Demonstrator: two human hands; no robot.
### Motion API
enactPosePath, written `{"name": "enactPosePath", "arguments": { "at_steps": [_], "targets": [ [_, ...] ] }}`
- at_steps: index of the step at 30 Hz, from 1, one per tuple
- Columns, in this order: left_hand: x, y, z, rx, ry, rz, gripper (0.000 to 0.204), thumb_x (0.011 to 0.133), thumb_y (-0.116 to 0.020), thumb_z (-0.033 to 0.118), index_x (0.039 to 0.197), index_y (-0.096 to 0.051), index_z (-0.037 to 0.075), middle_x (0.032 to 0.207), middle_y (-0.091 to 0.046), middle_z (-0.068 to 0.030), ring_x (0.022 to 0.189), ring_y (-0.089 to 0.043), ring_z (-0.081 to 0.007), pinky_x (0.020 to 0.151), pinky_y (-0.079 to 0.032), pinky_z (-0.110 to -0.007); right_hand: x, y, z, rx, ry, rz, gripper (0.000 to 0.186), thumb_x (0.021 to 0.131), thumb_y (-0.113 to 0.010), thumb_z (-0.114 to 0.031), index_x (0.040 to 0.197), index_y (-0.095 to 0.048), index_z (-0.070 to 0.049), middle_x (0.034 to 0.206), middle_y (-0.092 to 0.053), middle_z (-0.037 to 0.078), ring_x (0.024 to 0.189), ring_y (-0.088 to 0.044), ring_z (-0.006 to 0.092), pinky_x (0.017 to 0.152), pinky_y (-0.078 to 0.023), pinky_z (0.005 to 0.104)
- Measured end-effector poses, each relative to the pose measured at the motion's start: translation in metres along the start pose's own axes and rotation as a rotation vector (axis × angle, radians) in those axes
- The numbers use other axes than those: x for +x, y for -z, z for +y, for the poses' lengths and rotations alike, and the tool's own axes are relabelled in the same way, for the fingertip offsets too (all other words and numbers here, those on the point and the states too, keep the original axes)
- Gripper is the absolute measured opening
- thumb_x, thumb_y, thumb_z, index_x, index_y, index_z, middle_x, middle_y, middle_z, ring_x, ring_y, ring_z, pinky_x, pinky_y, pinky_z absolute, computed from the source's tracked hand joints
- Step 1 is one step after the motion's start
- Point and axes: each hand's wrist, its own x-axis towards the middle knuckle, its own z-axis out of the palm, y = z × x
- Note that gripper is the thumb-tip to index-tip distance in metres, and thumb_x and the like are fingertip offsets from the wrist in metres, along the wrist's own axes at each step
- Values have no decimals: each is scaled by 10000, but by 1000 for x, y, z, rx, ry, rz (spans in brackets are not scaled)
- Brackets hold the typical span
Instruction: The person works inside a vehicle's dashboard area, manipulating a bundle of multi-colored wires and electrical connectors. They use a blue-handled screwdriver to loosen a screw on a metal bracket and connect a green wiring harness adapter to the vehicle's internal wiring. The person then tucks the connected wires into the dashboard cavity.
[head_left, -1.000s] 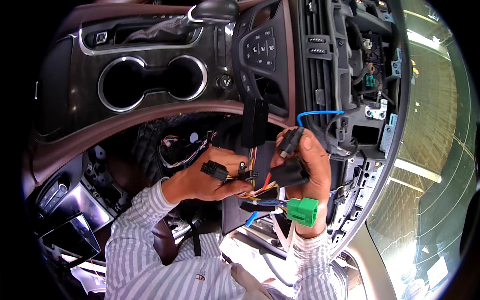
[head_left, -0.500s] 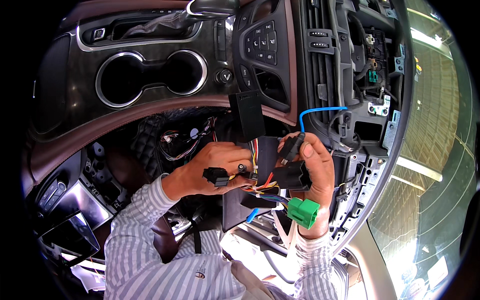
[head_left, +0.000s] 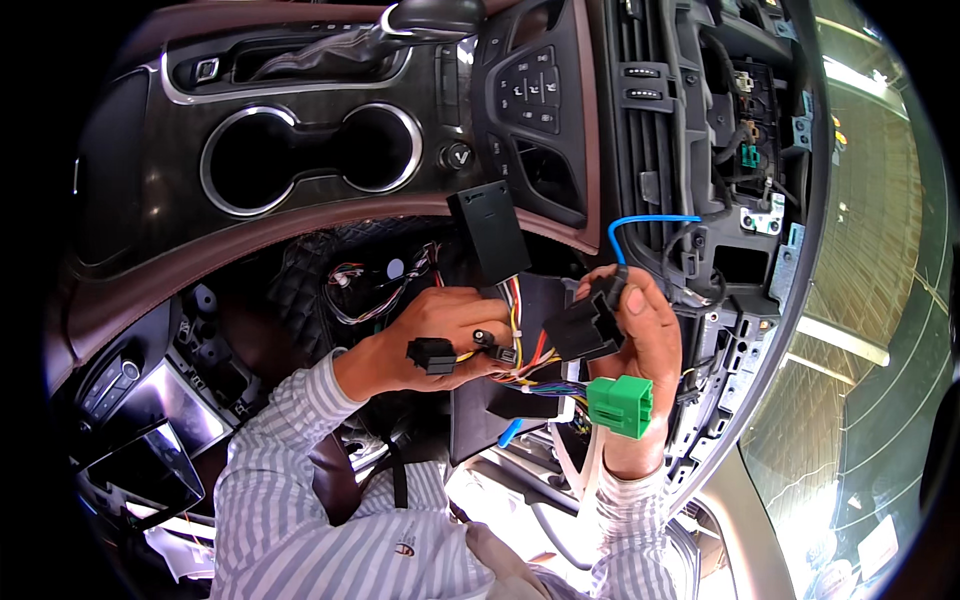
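My left hand (head_left: 440, 335) is closed around a bundle of coloured wires (head_left: 522, 368). A small black connector (head_left: 431, 356) pokes out by its wrist side, and another small black plug (head_left: 494, 346) shows at its fingers. Above it, a flat black box (head_left: 489, 232) hangs on white, red and yellow wires. My right hand (head_left: 645, 325) grips a black connector (head_left: 585, 328) whose open end shows. A blue cable (head_left: 645, 219) with a dark end rises from those fingertips. Below the right hand's palm a green connector (head_left: 620, 405) dangles on the same bundle.
The centre console with two cup holders (head_left: 310, 160) and a gear lever (head_left: 435, 18) lies at the top. On the right runs the opened dashboard frame (head_left: 700, 190), beside the windscreen (head_left: 880, 300). Loose wires (head_left: 375, 290) lie left of my hands. A screen (head_left: 150, 470) is at lower left.
My right hand has shifted slightly right, and the black connector in it has turned. The dark cable end now sits higher at its fingertips. The green connector has swung right and up.
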Motion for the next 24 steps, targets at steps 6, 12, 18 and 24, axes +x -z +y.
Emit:
{"name": "enactPosePath", "arguments": {
  "at_steps": [6, 12, 18, 24],
  "targets": [
    [-4, 0, -1, 11, -18, -12, 203, 863, -733, 269, 901, -626, 100, 882, -598, -49, 703, -601, -263, 631, -487, -370, -3, -1, 4, 17, -10, -27, 326, 988, -627, -204, 1170, -590, 65, 1017, -669, 116, 894, -638, 114, 819, -537, 243],
    [-1, -1, -1, -1, -17, -20, 215, 863, -736, 276, 893, -624, 95, 882, -596, -45, 699, -600, -264, 628, -483, -372, 5, 11, 13, -21, 63, -74, 332, 974, -631, -91, 1265, -544, 42, 1021, -666, 114, 923, -649, 123, 864, -526, 251],
    [-3, -3, -1, -31, 19, -19, 223, 879, -731, 289, 887, -638, 86, 865, -599, -58, 676, -595, -276, 614, -479, -388, 12, 9, 6, -179, 71, -122, 310, 978, -600, -23, 1284, -590, 30, 1080, -681, 113, 947, -674, 141, 872, -532, 267],
    [-4, -2, 1, -51, 58, -48, 352, 954, -636, 380, 841, -661, 48, 810, -620, -79, 617, -599, -295, 567, -472, -380, 23, -3, -20, -234, 7, -146, 259, 991, -614, -97, 1212, -619, 38, 1035, -726, 166, 927, -712, 202, 851, -562, 310]
  ]
}}
